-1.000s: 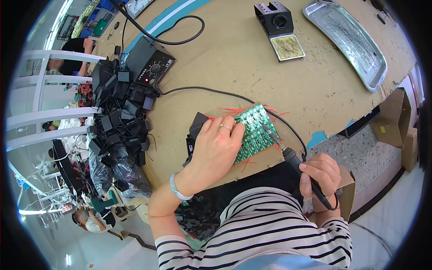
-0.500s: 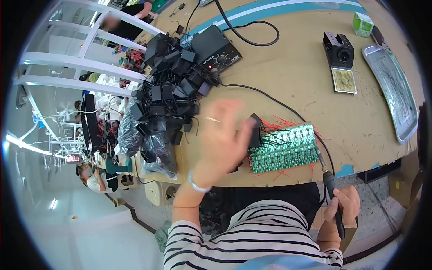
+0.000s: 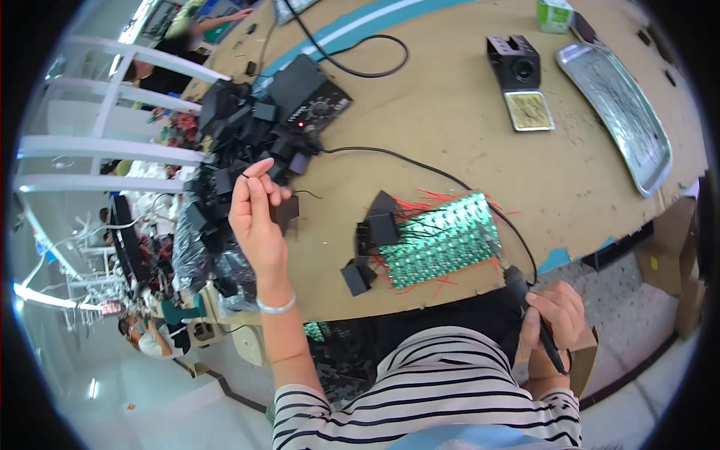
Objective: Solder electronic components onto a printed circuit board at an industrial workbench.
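Note:
My left hand (image 3: 259,221) is raised over the left side of the table, beside a heap of small black plastic boxes (image 3: 240,124). Its fingers are pinched around what looks like a thin black wire (image 3: 246,176); a black box (image 3: 286,210) shows just behind the hand. My right hand (image 3: 556,313) grips a soldering iron (image 3: 519,289) at the table's front edge. The iron's tip points at the right end of a green circuit board panel (image 3: 442,244), which has red wires sticking out. Several black boxes (image 3: 382,225) with black wires lie at the panel's left end.
Behind the heap stands a black soldering station (image 3: 309,94) with a lit red light. Its cable (image 3: 420,163) crosses the table. Far right are an iron stand (image 3: 514,64) with a sponge tray (image 3: 529,112), a metal tray (image 3: 615,112) and a green-white box (image 3: 554,15). Other people work at far left.
My left hand has moved left from beside the panel to the box heap, and its fingers have closed. The right hand still holds the soldering iron. The whole view has shifted.

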Motion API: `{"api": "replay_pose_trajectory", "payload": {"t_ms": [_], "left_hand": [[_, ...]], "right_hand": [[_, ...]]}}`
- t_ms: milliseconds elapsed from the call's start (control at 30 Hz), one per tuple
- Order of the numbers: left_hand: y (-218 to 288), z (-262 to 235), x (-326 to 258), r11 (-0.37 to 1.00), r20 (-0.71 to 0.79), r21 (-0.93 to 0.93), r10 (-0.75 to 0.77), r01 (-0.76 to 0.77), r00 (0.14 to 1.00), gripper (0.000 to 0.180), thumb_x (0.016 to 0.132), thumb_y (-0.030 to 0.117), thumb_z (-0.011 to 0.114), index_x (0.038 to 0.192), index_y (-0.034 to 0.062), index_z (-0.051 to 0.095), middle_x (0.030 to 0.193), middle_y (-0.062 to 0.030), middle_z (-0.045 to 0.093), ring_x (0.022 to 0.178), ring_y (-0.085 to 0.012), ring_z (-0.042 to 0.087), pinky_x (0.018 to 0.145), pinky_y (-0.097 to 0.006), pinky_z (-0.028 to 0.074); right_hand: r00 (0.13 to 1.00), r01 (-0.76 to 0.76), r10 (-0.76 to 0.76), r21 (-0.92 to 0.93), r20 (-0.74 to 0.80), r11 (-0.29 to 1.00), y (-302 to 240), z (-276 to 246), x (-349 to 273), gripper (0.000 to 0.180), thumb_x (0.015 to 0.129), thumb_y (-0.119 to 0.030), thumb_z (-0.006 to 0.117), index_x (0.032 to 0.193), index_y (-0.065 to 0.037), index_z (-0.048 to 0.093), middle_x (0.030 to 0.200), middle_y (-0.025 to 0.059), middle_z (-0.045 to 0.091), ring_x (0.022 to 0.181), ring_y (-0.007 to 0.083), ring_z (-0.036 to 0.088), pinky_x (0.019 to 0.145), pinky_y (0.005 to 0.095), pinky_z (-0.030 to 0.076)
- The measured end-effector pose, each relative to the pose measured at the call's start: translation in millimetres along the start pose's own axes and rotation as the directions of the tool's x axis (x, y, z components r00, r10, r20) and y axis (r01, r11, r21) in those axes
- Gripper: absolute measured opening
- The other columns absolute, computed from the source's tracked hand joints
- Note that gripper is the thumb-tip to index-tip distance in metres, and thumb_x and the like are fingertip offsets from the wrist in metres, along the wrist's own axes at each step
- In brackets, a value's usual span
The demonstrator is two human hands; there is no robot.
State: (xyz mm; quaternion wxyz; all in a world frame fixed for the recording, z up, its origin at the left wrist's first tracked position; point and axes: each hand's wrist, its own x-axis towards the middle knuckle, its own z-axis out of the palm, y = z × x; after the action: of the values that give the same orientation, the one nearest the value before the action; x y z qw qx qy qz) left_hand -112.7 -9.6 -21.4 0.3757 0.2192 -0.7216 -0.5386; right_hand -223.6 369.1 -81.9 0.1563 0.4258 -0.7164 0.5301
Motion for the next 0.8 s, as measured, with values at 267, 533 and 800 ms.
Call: {"api": "replay_pose_trajectory", "payload": {"t_ms": [267, 533, 800], "left_hand": [[30, 86, -21, 0.402, 0.727, 0.538, 0.222, -0.740, 0.650, 0.036, 0.085, 0.005, 0.069, 0.120, 0.0099, 0.073, 0.082, -0.0033, 0.056, 0.064, -0.0167, 0.057, 0.056, -0.030, 0.047], [-5, 122, -24, 0.368, 0.865, 0.329, 0.253, -0.870, 0.434, 0.029, 0.072, 0.006, 0.075, 0.100, 0.0141, 0.076, 0.085, 0.0019, 0.062, 0.072, -0.0163, 0.065, 0.057, -0.029, 0.051], [-8, 119, -27, 0.433, 0.856, 0.327, 0.243, -0.840, 0.457, 0.029, 0.071, 0.005, 0.076, 0.098, 0.0138, 0.076, 0.084, 0.0023, 0.063, 0.071, -0.0162, 0.065, 0.055, -0.030, 0.051]], "right_hand": [[0.999, -0.047, 0.047, -0.018, 0.016, 0.999, 9, 7, 2, 0.019, 0.072, 0.003, 0.069, 0.090, -0.002, 0.070, 0.072, 0.0075, 0.067, 0.056, 0.0228, 0.062, 0.053, 0.0317, 0.050], [0.999, -0.032, 0.031, 0.028, 0.031, 0.999, 22, 18, 5, 0.021, 0.070, 0.003, 0.071, 0.090, -0.002, 0.072, 0.074, 0.0067, 0.068, 0.057, 0.0205, 0.063, 0.052, 0.0306, 0.050], [0.998, -0.030, 0.028, 0.032, 0.052, 0.999, 29, 26, 9, 0.019, 0.071, 0.003, 0.070, 0.090, -0.001, 0.071, 0.073, 0.0080, 0.067, 0.056, 0.0208, 0.062, 0.051, 0.0305, 0.049]]}}
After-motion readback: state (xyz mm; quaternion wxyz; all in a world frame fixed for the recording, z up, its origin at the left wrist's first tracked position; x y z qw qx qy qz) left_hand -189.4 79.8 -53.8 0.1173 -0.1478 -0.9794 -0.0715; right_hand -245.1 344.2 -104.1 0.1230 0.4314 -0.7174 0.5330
